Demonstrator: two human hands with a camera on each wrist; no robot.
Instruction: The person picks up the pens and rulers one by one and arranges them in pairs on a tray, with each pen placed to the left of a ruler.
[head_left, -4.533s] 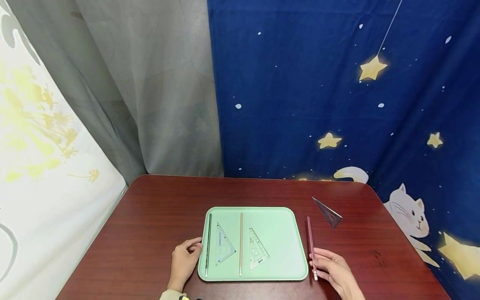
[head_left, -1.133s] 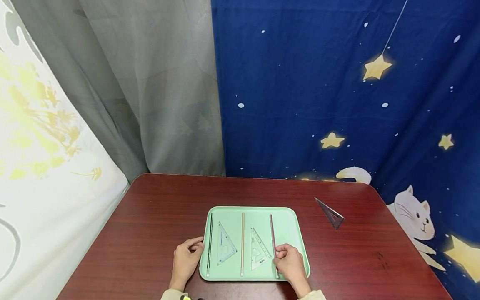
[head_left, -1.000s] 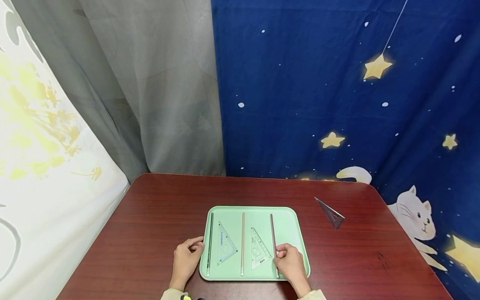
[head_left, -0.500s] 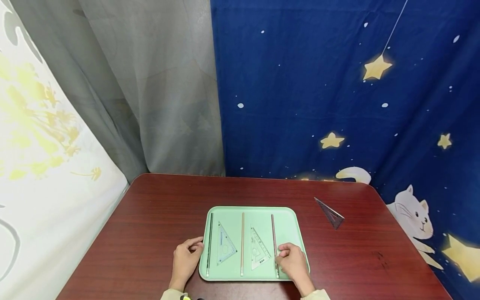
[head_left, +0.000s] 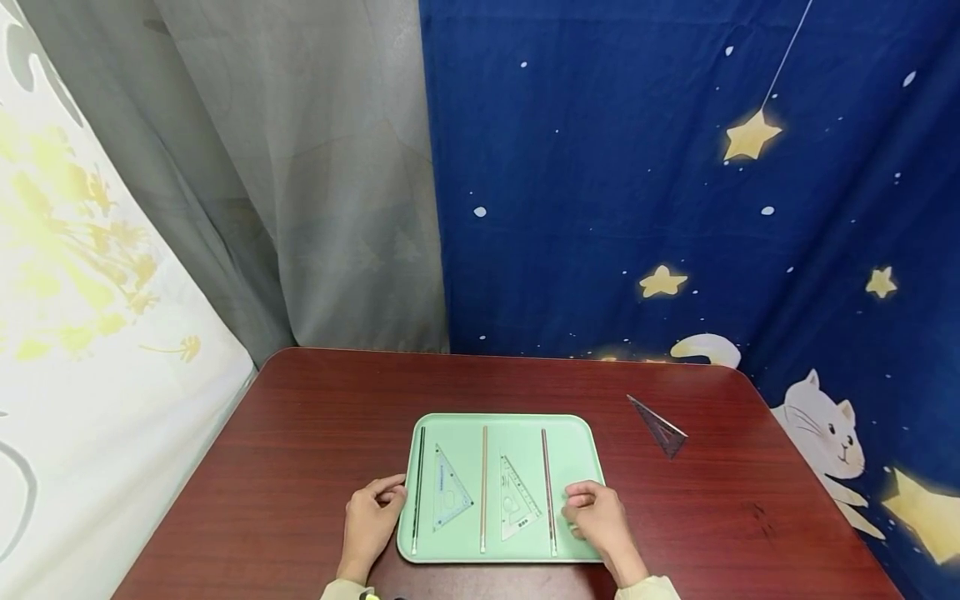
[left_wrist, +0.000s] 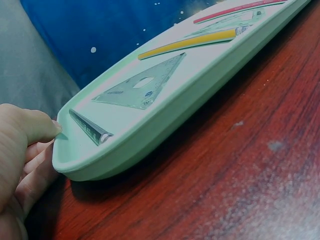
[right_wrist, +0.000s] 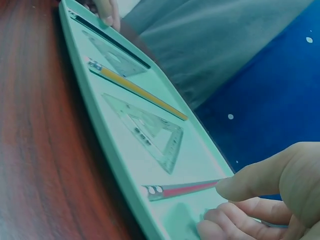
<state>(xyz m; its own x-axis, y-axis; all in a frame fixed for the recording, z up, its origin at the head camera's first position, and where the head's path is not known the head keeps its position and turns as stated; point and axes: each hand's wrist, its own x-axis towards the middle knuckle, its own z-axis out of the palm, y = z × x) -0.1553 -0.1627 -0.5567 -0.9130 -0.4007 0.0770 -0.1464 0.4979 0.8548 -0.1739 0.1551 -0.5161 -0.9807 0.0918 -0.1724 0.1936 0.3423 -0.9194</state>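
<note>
A light green tray (head_left: 579, 450) lies on the table. My left hand (head_left: 370, 518) pinches its left rim, thumb on top and fingers against the outer side in the left wrist view. Across the tray, left to right, lie a black pencil (head_left: 418, 492), a clear set square (head_left: 448, 500), a yellow pencil (head_left: 483, 492), a second clear set square (head_left: 517, 504) and a red pencil (head_left: 548, 492). Over the tray's right part, just right of the red pencil, my right hand (head_left: 602, 518) has loosely bent fingers and holds nothing.
A dark see-through set square (head_left: 660, 427) lies on the brown table (head_left: 337, 417), beyond the tray's right side. Grey cloth (head_left: 352, 208) and a blue star-patterned curtain (head_left: 570, 208) hang behind the table's far edge.
My right hand brought the red pencil from the table onto the tray's right part, let it go and drew slightly rightward. The left hand stays at the tray's left rim.
</note>
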